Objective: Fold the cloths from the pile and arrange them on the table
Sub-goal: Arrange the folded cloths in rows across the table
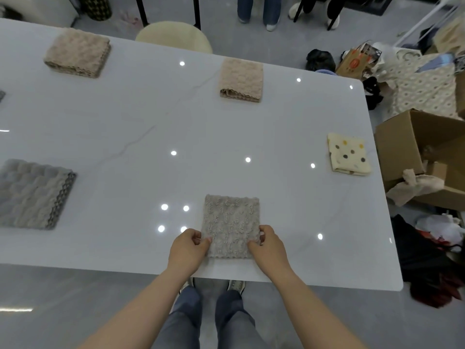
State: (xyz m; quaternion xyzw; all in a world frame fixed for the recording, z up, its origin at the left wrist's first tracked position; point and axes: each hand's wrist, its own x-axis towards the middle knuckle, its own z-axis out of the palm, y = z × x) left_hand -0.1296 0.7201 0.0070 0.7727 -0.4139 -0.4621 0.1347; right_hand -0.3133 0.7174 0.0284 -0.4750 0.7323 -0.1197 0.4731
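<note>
Squaring up a small taupe fleece cloth (pixel 231 222), already folded into a compact rectangle and lying flat near the front edge of the white table (pixel 151 122). Pinching its near-left corner with the left hand (pixel 188 244) and its near-right corner with the right hand (pixel 268 244), both in a narrow grip at the cloth's edge.

Looks like the last touch of one fold-and-place round: setting down and straightening rather than folding further (no loose flap showing). Sharing the table with four other folded cloths, all well apart: a beige cloth (pixel 78 52) at the far left, a second beige cloth (pixel 241 80) at the far middle, a grey cloth (pixel 35 195) at the left, and a cream polka-dot cloth (pixel 349 154) by the right edge.

Next, probably: letting go with both hands without dragging the corners askew, then reaching right, past the table edge, toward the cardboard box (pixel 402 147), with a crumpled beige cloth (pixel 412 186) draped over its flap. After that, folding and choosing a bare spot apart from the rest.
</note>
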